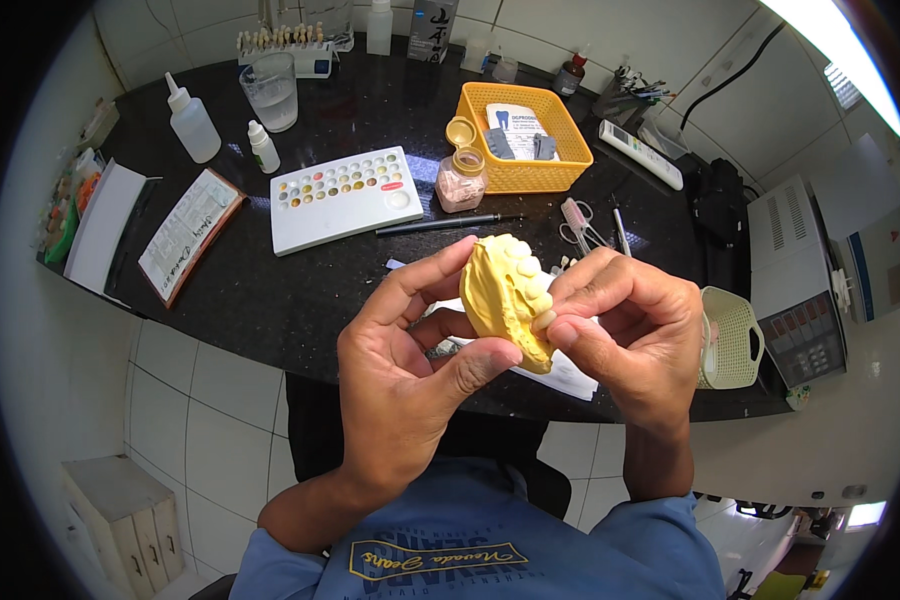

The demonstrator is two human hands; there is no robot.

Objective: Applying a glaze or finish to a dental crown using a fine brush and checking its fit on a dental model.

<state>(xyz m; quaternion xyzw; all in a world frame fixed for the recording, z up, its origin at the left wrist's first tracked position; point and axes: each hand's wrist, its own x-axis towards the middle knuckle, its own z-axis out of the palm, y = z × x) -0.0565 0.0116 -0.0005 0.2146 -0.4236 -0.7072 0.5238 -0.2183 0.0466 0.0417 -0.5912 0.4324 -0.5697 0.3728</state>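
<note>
A yellow dental cast (498, 290) is held up over the near edge of the dark worktop, its row of teeth turned to the right. My left hand (410, 350) grips it from the left, thumb low on the near side and fingers at the top and behind. On the cast's right side my right hand (625, 330) pinches a small whitish tooth crown (544, 320) between thumb and forefinger, against the lower teeth of the row. Whether the crown is seated or just touching, I cannot tell. White paper (565, 375) lies on the worktop below, partly hidden by the hands.
Beyond the hands are a white palette (340, 200) of coloured wells, a dark brush (440, 225), an open jar (461, 182) of pink powder and a yellow basket (570, 178). Scissors (582, 228) lie right of them. A pale green basket (730, 345) stands at the right edge.
</note>
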